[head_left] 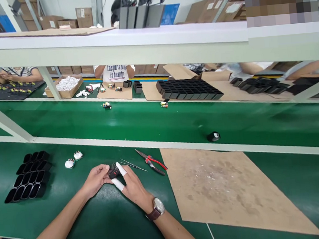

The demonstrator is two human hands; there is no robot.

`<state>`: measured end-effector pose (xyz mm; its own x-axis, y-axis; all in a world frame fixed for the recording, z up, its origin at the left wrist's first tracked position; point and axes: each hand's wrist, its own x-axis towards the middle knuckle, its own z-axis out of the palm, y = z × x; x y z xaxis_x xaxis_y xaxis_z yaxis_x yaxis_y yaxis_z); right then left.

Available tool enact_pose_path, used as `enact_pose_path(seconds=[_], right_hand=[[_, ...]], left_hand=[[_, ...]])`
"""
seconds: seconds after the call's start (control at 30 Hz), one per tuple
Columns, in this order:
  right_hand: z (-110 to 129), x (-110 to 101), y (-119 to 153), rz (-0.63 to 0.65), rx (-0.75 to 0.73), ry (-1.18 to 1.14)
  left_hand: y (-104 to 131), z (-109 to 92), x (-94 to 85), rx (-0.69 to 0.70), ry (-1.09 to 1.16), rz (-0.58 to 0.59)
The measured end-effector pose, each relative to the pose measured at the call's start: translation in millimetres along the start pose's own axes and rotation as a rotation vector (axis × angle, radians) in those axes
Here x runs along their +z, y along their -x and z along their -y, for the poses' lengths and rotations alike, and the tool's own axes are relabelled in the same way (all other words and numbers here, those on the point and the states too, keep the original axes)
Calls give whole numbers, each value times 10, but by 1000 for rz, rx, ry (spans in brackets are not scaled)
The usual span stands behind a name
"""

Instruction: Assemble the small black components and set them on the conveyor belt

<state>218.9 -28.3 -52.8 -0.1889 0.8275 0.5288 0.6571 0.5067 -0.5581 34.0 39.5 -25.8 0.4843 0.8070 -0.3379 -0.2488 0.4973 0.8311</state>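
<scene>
Between my two hands is a small black plastic housing [113,171], with a bit of red showing on it. My left hand [97,180] pinches its left side with thumb and fingers. On the right side, my right hand [133,187] grips it with a thumb and finger that wear white finger cots; a watch is on that wrist. Just beyond the right hand lie tweezers [133,165] and red-handled long-nose pliers [152,161]. Two small circuit boards with white tops [70,163] rest to the left of the hands. What is inside the housing is hidden.
Rows of black housings [30,179] stand at the left. A stained cardboard sheet [227,188] covers the bench at right. Past a white rail, a green conveyor belt [137,121] carries a black housing [214,136] and small boards. A shelf [147,48] crosses above; co-workers sit opposite.
</scene>
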Motion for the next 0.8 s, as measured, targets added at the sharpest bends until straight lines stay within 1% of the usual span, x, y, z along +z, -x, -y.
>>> enact_pose_path(seconds=[0.17,0.23,0.27,0.33,0.4,0.53,0.6,0.63,0.7,0.8], right_hand=[[2,-13,5,17,30,4],[-10,-23,13,23,34,21],[-21,-29,17,26,37,34],[-50,-37,28,28,41,67],[-85,-37,41,31,39,105],[-153,-6,70,25,7,150],[-183,18,82,13,-7,165],[-196,28,86,10,-10,171],[-214,42,91,5,-13,174],[-223,44,91,1,-18,174]], left_hand=[[-10,69,-11,22,-21,3],[-45,51,-46,70,-111,-3],[-87,10,-80,124,-215,-27],[-237,-158,-182,278,-499,-122],[-468,-442,-324,432,-755,-249],[-988,-1113,-613,588,-955,-464],[-1177,-1331,-700,630,-1039,-538],[-1241,-1390,-726,641,-1077,-560],[-1303,-1427,-753,654,-1143,-579],[-1239,-1408,-797,683,-1217,-577]])
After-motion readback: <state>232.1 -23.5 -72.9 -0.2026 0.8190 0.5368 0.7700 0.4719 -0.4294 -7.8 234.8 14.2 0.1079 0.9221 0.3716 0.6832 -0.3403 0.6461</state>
